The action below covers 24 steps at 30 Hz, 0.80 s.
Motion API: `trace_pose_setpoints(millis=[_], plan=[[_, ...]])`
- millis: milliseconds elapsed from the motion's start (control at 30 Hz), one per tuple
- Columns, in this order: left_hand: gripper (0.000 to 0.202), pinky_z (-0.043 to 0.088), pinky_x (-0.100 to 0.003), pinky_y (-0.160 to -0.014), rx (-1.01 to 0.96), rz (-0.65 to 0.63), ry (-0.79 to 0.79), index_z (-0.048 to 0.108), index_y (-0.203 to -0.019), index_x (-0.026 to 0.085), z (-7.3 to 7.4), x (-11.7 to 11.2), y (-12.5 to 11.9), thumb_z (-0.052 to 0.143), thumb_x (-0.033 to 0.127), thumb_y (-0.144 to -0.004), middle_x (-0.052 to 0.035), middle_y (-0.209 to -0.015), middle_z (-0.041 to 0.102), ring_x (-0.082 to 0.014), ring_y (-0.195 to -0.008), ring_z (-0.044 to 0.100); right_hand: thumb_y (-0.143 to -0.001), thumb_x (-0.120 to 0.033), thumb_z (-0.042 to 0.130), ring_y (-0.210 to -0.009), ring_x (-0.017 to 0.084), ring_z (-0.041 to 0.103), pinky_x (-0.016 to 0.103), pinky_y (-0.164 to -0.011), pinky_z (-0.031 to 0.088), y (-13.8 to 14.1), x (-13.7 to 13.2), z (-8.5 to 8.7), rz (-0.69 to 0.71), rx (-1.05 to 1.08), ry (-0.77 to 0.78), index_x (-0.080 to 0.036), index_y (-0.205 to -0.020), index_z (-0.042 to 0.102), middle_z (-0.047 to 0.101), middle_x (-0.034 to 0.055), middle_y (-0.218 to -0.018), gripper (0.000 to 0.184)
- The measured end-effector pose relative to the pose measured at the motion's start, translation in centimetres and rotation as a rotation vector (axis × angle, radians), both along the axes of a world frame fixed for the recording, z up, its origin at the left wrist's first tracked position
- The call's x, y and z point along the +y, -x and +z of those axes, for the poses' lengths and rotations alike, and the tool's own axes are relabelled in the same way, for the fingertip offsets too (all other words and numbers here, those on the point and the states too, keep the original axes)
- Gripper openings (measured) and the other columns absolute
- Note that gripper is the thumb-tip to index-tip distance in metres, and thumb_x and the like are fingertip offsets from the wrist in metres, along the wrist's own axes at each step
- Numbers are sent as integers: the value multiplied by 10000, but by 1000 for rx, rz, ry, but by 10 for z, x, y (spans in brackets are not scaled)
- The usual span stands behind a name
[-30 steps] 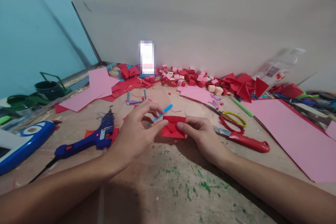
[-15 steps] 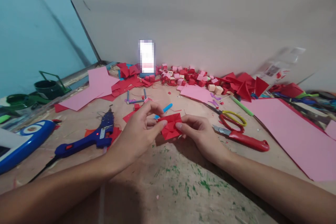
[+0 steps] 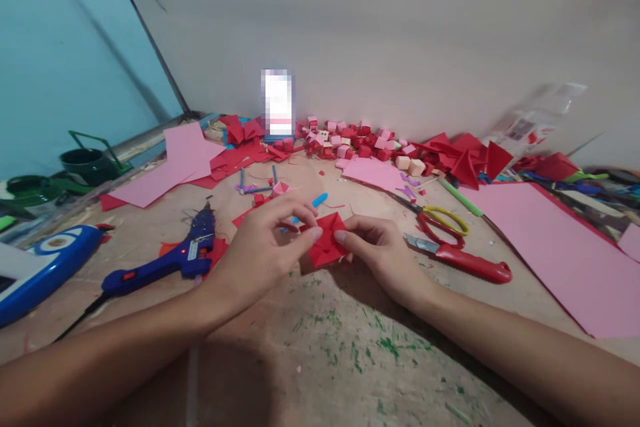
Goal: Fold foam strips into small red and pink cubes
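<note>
Head view shows both hands meeting over the table [image 3: 325, 353], pinching a folded red paper [image 3: 327, 245] between them just above the surface. The left hand [image 3: 260, 250] grips its left edge with thumb and curled fingers; the right hand [image 3: 383, 253] nips the right edge, its other fingers tucked under. The piece looks creased but not yet a closed shape like the small cubes [image 3: 350, 143] by the wall. Compared with a second ago, the paper has turned corner-up and the left fingers have closed in.
</note>
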<state>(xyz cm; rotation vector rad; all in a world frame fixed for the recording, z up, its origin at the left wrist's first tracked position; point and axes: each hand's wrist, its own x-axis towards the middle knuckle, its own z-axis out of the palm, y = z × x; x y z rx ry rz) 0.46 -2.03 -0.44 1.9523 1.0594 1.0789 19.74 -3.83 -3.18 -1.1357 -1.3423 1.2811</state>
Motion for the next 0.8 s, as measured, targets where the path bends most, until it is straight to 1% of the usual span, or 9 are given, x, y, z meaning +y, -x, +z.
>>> trace_pose_setpoints(millis=[100,200,367,433,500,567,633,700,800], plan=[[111,521,-264,-744,-186,78,119,641,-784,188,3,2,0,675,252,-867,6,-809,654,-157,-787,638,-806,-335,748,-593,137,589,263,-582,456,0,0,0,-12,46,-1,-178,-769,734,691,7,-675,161],[133,505,-244,-668,-256,117,207,622,-783,180,0,6,2,709,272,-825,19,-755,640,-139,-709,626,-805,-323,743,-582,139,594,263,-568,443,0,0,0,-21,59,0,-183,-779,731,691,7,-669,143],[240,563,-266,-667,-217,2,343,682,-955,178,-6,11,1,777,277,-757,-29,-893,753,-191,-793,714,-823,-324,730,-590,138,597,258,-573,464,0,0,1,6,3,-27,-181,-765,727,681,1,-648,154],[218,579,-272,-626,-178,-28,419,724,-935,159,-8,11,0,772,287,-765,-37,-847,760,-192,-730,721,-829,-332,730,-598,136,602,255,-577,477,1,0,1,2,-6,-40,-177,-788,731,704,8,-688,160],[187,581,-267,-573,-170,-21,464,742,-896,147,-9,11,0,755,303,-793,-30,-791,752,-178,-644,712,-825,-339,740,-584,127,600,248,-559,477,1,0,0,-59,10,-69,-181,-830,728,719,9,-729,159],[184,590,-262,-565,-187,27,434,743,-895,147,-8,12,0,755,310,-807,-23,-800,752,-173,-633,716,-818,-332,754,-551,112,576,233,-523,455,1,-1,0,-187,12,-132,-191,-837,712,705,-7,-721,148],[173,600,-254,-591,-200,84,366,738,-893,150,-8,11,0,758,303,-815,-27,-859,761,-178,-689,732,-827,-317,750,-528,102,551,222,-503,437,0,-2,0,-295,-24,-214,-197,-790,696,675,-22,-670,136],[147,601,-250,-615,-194,111,315,732,-887,151,-7,11,0,750,282,-823,-36,-907,764,-183,-741,736,-846,-303,730,-543,106,568,222,-520,454,0,-6,0,-297,-87,-282,-195,-754,704,685,-14,-657,145],[118,608,-265,-673,-173,97,273,729,-889,155,-7,8,-2,724,264,-845,-42,-935,765,-194,-794,737,-860,-293,713,-605,135,645,242,-575,511,2,-10,1,-204,-160,-328,-188,-796,757,752,22,-722,131]])
